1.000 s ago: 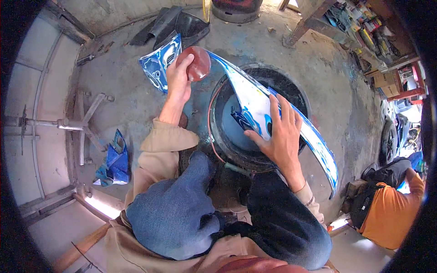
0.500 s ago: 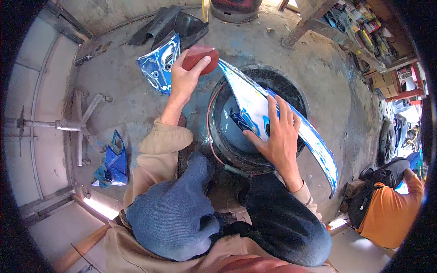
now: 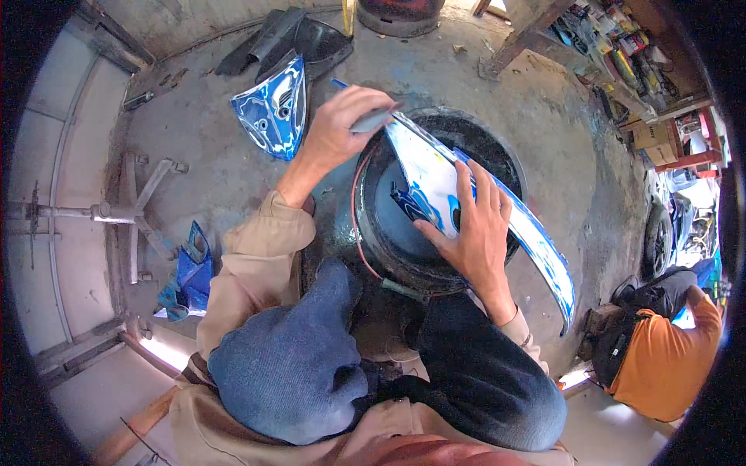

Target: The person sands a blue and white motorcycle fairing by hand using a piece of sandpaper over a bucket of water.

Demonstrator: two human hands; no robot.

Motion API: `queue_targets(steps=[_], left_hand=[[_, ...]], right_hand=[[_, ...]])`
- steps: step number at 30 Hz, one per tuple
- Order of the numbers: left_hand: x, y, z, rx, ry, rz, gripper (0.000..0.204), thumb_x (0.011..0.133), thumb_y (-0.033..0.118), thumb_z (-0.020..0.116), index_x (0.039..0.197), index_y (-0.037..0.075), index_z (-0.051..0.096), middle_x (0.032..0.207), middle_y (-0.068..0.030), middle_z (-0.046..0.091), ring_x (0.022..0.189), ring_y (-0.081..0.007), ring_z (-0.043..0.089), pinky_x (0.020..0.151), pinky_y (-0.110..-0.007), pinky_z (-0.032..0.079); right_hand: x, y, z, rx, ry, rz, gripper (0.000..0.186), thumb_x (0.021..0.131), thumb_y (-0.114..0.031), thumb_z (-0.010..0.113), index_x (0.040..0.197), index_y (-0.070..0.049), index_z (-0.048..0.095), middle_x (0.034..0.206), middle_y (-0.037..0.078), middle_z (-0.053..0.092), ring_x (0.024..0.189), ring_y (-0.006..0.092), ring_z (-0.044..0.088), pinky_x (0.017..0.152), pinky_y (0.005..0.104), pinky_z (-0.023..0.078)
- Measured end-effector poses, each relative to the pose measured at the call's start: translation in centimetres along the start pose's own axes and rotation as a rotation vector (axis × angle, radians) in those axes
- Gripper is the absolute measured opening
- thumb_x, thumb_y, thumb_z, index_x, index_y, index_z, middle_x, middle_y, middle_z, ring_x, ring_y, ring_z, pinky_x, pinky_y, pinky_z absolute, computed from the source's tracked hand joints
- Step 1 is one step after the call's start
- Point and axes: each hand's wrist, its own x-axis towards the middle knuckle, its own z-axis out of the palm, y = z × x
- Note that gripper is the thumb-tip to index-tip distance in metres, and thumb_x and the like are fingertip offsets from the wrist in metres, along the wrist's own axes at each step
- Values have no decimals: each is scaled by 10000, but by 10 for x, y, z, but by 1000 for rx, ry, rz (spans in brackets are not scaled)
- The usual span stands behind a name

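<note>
My left hand (image 3: 346, 124) is closed on a piece of sandpaper (image 3: 371, 120), grey on the face that shows. It is at the upper end of a long, curved blue-and-white motorcycle fairing panel (image 3: 423, 163), whose paint is worn through in patches. My right hand (image 3: 475, 225) holds this panel lower down, with the thumb on its left part and the fingers spread over its right part. The panel lies slanting over a black bucket (image 3: 373, 245) of greyish water, between my knees. Its tail reaches past the bucket on the right.
A second blue-and-white panel (image 3: 272, 113) lies on the floor, near black plastic parts (image 3: 291, 43). A smaller blue piece (image 3: 194, 272) rests by a metal stand (image 3: 148, 206) on the left. At right, a person in orange (image 3: 664, 357) crouches below a cluttered shelf (image 3: 614, 78).
My left hand has moved right and slightly down with the sandpaper, onto the panel's upper end. The sandpaper has turned from its red side to grey. My right hand stays put.
</note>
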Motion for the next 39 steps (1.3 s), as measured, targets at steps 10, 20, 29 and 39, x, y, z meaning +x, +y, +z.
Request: queue_targets(steps=[10,20,29,39], left_hand=[[-18,32,-9,70,-211,-92,309,957,5,723,1261,47,751,1341,-104,773,1227,-298,746,998,-429,599],[-35,43,-13,57,-269,126,305,930,-4,668,1208,111,720,1435,-10,723,1353,-182,670,1100,-460,441],[-35,22,-23,2,-303,96,359,880,-87,691,1176,115,686,1435,-39,755,1367,-218,689,1125,-501,389],[-37,28,-29,28,-400,72,308,935,-41,674,1193,129,677,1459,-5,732,1365,-218,667,1140,-525,319]], right_hand=[[0,0,3,14,5,-5,1119,773,-513,940,1655,-57,422,1626,215,484,1518,407,463,1229,572,333],[0,2,2,23,6,-4,1102,771,-510,938,1641,-52,440,1614,224,495,1505,411,475,1230,569,335],[0,0,-1,20,2,-3,1105,770,-507,940,1638,-39,440,1614,223,496,1505,415,474,1228,573,333],[1,0,1,17,-17,4,1112,777,-514,943,1644,-45,429,1621,221,486,1509,415,469,1227,574,332]])
